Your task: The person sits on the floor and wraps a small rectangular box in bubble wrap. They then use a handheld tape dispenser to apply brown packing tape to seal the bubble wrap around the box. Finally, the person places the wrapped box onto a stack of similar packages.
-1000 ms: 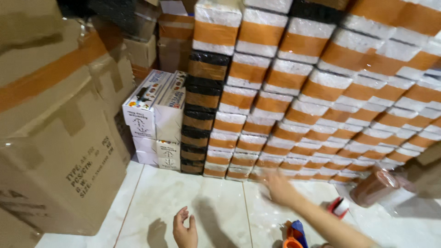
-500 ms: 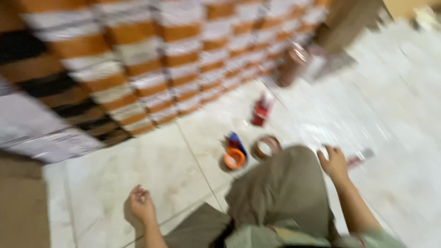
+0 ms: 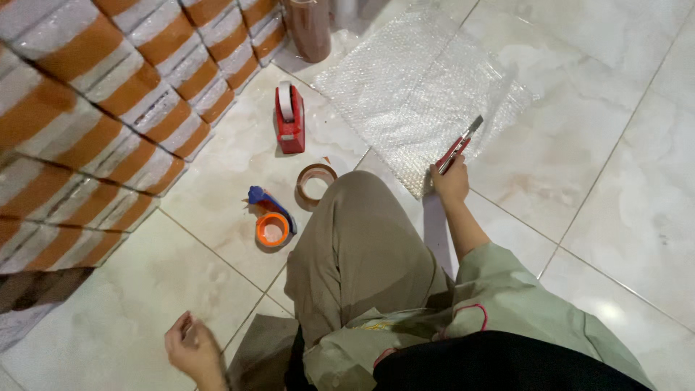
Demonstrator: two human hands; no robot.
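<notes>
Packing/stock rm – taped parcels (image 3: 108, 87) stacked, bubble wrap (image 3: 420, 87) on floor.

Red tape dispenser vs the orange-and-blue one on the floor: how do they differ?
The red tape dispenser stands upright and carries a white roll; the orange-and-blue tape dispenser lies flat on its side, with only its orange ring showing. The red one sits farther from the person, near the bubble wrap; the orange-and-blue one lies close to the bent knee. Both rest on the tile floor, untouched by either hand.
</notes>
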